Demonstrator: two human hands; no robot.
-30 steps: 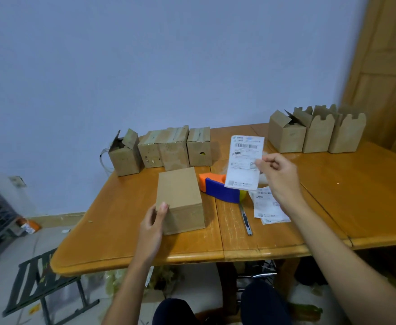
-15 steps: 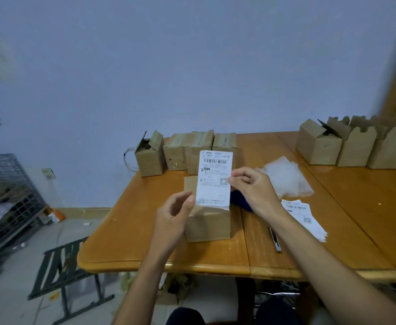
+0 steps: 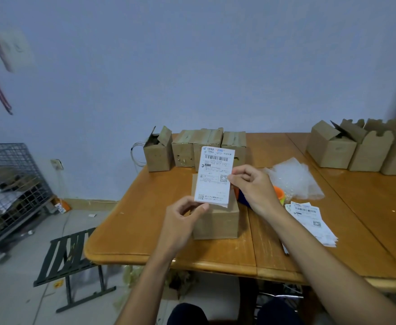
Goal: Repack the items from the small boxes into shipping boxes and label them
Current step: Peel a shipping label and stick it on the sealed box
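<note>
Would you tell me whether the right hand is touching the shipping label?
Touching: head view shows the right hand pinching the shipping label by its right edge.

white label (image 3: 214, 177) with black barcode and QR squares, plain brown boxes (image 3: 216, 221), orange-brown wooden table (image 3: 140, 216), pale blue wall (image 3: 192, 66)

Wooden table (image 3: 145, 221) carries cardboard boxes (image 3: 215, 221); labels (image 3: 309, 219); bubble wrap (image 3: 293, 178).

Light was dim, flat and bluish, source unclear. Soft shade lay under the left hand (image 3: 180, 224) and right hand (image 3: 256, 190). Print on the label (image 3: 215, 174) between them was fairly sharp. Far left of the hands the wall (image 3: 16, 55) was smeared and bowed; far right, likewise blurred.
</note>
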